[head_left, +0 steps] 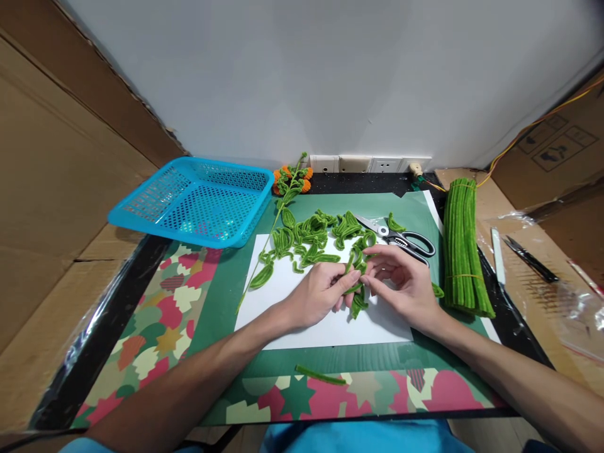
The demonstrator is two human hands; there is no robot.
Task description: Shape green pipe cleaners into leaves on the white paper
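Observation:
My left hand and my right hand meet over a white sheet, both pinching the same bent green pipe-cleaner piece. Behind the hands lies a heap of several folded green pipe-cleaner loops. Left of the heap, a long green stem with leaves runs up to small orange flowers. Scissors lie just beyond my right hand. One loose green pipe-cleaner bit rests near the table's front edge.
A bundle of straight green pipe cleaners lies at the right. A blue plastic basket sits at the back left. Wall sockets line the back. Cardboard walls stand on both sides, and tools in plastic lie at the far right.

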